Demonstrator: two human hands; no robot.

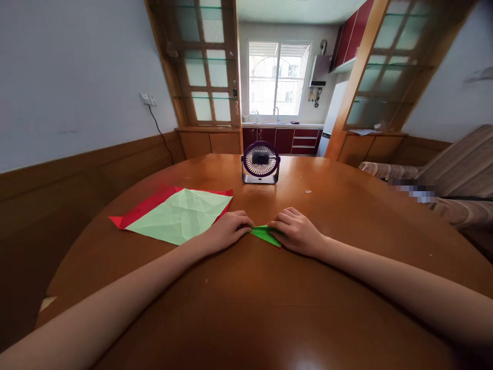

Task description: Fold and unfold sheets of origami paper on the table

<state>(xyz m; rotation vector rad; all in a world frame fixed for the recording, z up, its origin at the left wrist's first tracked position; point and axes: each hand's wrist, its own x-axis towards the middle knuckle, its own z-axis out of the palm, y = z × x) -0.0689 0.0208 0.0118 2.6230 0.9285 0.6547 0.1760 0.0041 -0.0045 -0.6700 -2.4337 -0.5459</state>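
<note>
A small folded piece of green paper lies on the wooden table between my two hands. My left hand pinches its left corner between thumb and fingers. On the other side, my right hand has its bent fingers closed over the paper's right part, which they partly hide. To the left of my left hand, a creased pale green sheet rests on top of a red sheet, whose edges stick out at the back and sides.
A small purple desk fan stands upright at the far side of the round table. A tiny white scrap lies right of the fan. A striped armchair is at the right, beyond the table edge.
</note>
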